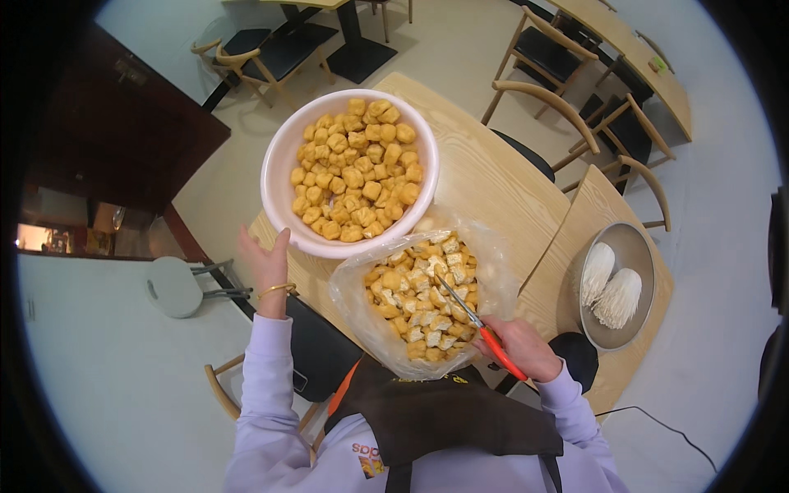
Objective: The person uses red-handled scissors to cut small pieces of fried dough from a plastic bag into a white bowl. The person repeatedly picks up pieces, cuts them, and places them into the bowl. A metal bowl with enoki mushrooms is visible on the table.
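My right hand (521,346) grips a pair of scissors (502,354) by the red handles. Their metal blades look nearly closed and point into a clear plastic bag (360,308) at the table's near edge. Inside the bag are many fried tofu puffs (425,302), a lot of them cut open with pale insides showing. Behind it stands a pale pink plastic basin (277,203) of whole golden tofu puffs (352,177). My left hand (266,262), with a gold bracelet at the wrist, is raised beside the basin's lower left rim, fingers apart and holding nothing.
A metal bowl (647,320) with two bundles of white enoki mushrooms (618,299) stands on the table at right. The wooden table (487,166) has chairs (542,111) beyond it. At left are a folding stool (175,286) and a black chair seat (317,345).
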Demonstrator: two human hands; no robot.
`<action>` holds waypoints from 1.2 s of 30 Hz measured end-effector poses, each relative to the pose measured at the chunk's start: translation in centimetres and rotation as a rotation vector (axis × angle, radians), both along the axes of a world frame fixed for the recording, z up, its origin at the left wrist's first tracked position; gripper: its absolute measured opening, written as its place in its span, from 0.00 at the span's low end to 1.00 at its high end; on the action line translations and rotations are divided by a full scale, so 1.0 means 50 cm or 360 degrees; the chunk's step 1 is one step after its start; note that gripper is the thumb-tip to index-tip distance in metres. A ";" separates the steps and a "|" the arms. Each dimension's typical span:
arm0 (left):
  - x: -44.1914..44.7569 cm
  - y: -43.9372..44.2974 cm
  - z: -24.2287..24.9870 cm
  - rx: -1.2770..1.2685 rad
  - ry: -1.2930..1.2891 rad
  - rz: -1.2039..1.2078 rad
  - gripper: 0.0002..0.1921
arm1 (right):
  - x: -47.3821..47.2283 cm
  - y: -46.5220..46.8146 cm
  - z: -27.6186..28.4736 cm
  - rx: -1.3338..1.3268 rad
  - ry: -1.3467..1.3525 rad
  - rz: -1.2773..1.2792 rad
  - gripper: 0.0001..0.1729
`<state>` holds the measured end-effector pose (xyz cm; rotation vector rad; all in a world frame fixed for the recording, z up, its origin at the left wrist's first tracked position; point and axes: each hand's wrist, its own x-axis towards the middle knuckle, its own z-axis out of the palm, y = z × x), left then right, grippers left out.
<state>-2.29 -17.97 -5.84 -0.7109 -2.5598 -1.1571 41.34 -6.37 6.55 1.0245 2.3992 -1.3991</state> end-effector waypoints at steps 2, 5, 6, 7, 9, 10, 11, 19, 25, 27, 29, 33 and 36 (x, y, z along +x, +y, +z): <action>-0.011 0.005 -0.016 0.0287 -0.1022 -0.0263 0.35 | 0.003 -0.016 -0.008 0.0134 0.0033 -0.0011 0.19; 0.039 0.043 0.017 0.0420 -0.1502 -0.0369 0.37 | 0.000 -0.038 -0.005 0.0201 0.0002 -0.0052 0.21; 0.053 0.048 0.032 0.0434 -0.1474 -0.0347 0.38 | -0.003 -0.045 0.000 0.0207 -0.0012 -0.0054 0.21; 0.050 0.042 0.020 0.0466 -0.1415 -0.0412 0.38 | -0.002 -0.053 -0.002 0.0215 0.0024 -0.0053 0.22; 0.050 0.034 0.000 0.0531 -0.1286 -0.0536 0.38 | 0.002 -0.067 -0.013 0.0233 0.0105 -0.0043 0.23; 0.057 0.031 0.008 0.0374 -0.0873 -0.0524 0.37 | 0.005 -0.070 -0.010 0.0257 0.0093 -0.0024 0.23; 0.070 0.027 0.014 0.0219 -0.0462 -0.0500 0.35 | 0.007 -0.072 -0.004 0.0282 0.0080 -0.0002 0.24; 0.200 0.026 0.156 -0.0581 -0.0383 -0.1110 0.21 | 0.045 -0.053 -0.033 0.0217 0.0250 -0.0006 0.27; 0.125 -0.023 0.104 -0.0422 -0.0544 -0.0824 0.16 | 0.074 -0.032 -0.024 0.0104 0.0199 -0.0067 0.24; 0.118 -0.027 0.139 -0.0581 -0.0820 -0.0906 0.16 | 0.083 -0.033 -0.037 0.0125 0.0215 -0.0110 0.25; 0.083 -0.021 0.131 -0.0254 -0.1216 -0.1185 0.17 | 0.089 -0.039 -0.037 0.0166 0.0255 -0.0164 0.25; 0.041 0.104 0.129 -0.0298 -0.0975 -0.1268 0.16 | 0.093 -0.052 -0.055 0.0170 0.0302 -0.0212 0.25; -0.002 0.194 0.049 -0.0644 -0.0620 -0.1576 0.17 | 0.073 -0.065 -0.056 0.0057 0.0274 -0.0136 0.22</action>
